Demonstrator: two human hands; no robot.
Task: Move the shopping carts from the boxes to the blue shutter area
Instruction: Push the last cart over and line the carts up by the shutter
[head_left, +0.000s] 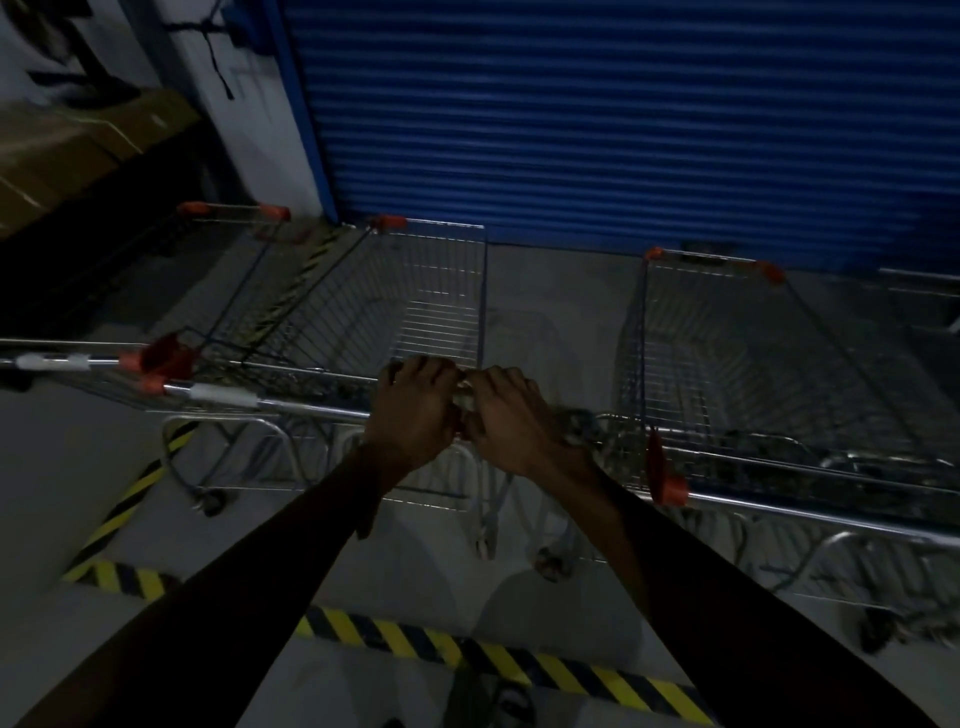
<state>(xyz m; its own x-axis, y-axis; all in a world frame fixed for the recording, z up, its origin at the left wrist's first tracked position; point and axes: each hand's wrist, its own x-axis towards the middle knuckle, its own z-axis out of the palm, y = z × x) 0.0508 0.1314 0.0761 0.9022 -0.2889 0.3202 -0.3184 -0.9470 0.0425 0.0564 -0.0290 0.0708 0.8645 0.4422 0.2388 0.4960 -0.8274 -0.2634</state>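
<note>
both hands, left hand (413, 413) and right hand (511, 421), closed on cart handle (311, 408), blue shutter (623, 119) ahead

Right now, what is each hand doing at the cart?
Left hand: closed on the cart handle.
Right hand: curled at the same handle's end, against the left hand; what it grips cannot be told.

Dim store loading or storage bay: wire shopping carts (415, 296) parked just before blue roller shutter (623, 119), hazard-striped floor tape (498, 654) nearer, cardboard boxes (78, 140) left of it.
</note>
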